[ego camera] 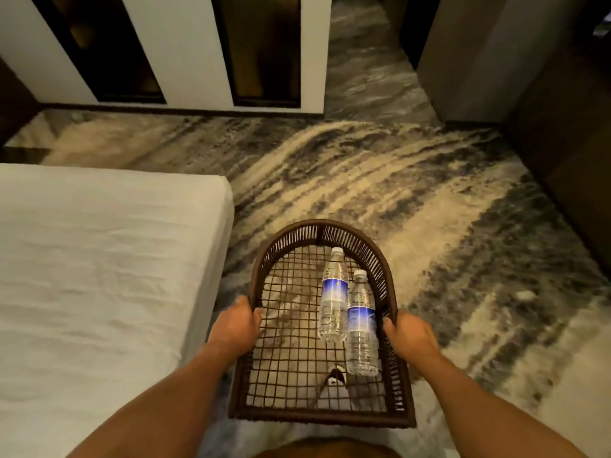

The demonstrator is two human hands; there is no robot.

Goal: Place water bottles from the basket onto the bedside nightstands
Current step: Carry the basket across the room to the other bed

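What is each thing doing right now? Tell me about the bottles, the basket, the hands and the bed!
Longer-looking bottle: lying flat in the basket, cap on, pointing away.
Nearer bottle: lying flat beside it, touching, cap on.
Basket: held up over the carpet.
Left hand: gripping the basket's left rim.
Right hand: gripping the right rim.
Bed: covered with a white sheet, nothing on it.
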